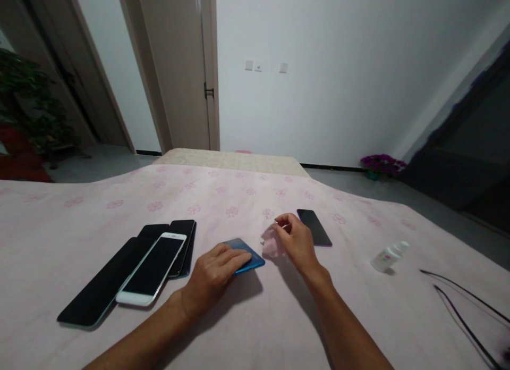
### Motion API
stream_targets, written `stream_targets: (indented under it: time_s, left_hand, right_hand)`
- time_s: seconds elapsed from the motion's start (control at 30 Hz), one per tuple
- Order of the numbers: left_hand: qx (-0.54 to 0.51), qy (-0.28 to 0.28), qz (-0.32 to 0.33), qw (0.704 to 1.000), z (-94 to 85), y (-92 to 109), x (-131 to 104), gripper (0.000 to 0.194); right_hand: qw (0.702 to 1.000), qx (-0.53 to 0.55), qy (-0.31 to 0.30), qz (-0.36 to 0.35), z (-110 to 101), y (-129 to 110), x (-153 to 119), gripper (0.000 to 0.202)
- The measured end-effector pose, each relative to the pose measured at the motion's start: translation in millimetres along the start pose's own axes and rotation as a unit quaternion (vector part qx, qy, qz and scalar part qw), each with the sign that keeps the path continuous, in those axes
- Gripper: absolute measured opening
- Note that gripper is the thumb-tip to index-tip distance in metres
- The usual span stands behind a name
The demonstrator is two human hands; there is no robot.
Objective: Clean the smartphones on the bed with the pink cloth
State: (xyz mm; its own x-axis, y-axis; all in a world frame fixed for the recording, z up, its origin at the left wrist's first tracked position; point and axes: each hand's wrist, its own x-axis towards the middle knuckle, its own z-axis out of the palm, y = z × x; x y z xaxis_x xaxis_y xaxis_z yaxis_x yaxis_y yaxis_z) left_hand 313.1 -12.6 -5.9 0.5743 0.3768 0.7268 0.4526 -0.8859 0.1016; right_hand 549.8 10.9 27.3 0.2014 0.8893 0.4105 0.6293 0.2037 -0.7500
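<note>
A blue phone (239, 245) is gripped by my left hand (215, 271), whose fingers lie across its back, tilted a little above the pink flowered cloth. Just right of it, my right hand (295, 242) pinches a small pink cloth (271, 243) between thumb and fingers. Behind my right hand, a dark phone (314, 226) lies flat. To the left, a white phone (153, 269) with a dark screen rests partly on several black phones (99, 285). A small white bottle (388, 257) stands tilted in view on the right.
Two black cable ends (462, 290) lie at the right. The pink tablecloth (239, 333) covers the surface, with a beige edge (235, 160) beyond it. Doors, a white wall, a green plant (27, 93) and purple flowers (382, 164) are in the background.
</note>
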Motion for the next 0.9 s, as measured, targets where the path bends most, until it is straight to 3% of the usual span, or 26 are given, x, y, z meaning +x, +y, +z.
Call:
stream_targets:
  time_s: [0.17, 0.23, 0.4, 0.57, 0.73, 0.9]
  left_hand:
    - [-0.051, -0.042, 0.024, 0.997, 17.1, 3.5, -8.5, 0.031]
    - [-0.057, -0.076, 0.020, 0.995, 20.6, 6.5, -11.2, 0.032]
    - [-0.051, -0.187, -0.058, 0.979, 21.1, 10.2, -17.1, 0.043]
    - [-0.062, -0.249, -0.098, 0.962, 17.4, 13.2, -17.8, 0.049]
    - [-0.089, -0.274, -0.125, 0.949, 9.7, 18.6, -11.1, 0.046]
    - [-0.127, -0.252, -0.192, 0.940, 5.5, 12.6, -6.1, 0.038]
  right_hand:
    - [0.996, 0.035, 0.087, 0.011, 12.6, 13.0, -2.0, 0.020]
    - [0.995, 0.051, 0.091, 0.000, 20.0, 16.1, -5.4, 0.021]
    - [0.993, 0.116, 0.036, 0.016, 40.5, 13.7, -18.2, 0.021]
    - [0.967, 0.230, 0.001, 0.111, 58.7, 10.3, -27.9, 0.030]
    - [0.942, 0.291, -0.024, 0.167, 67.1, 18.0, -29.1, 0.033]
    - [0.972, 0.171, -0.075, 0.140, 62.5, 32.4, -29.1, 0.030]
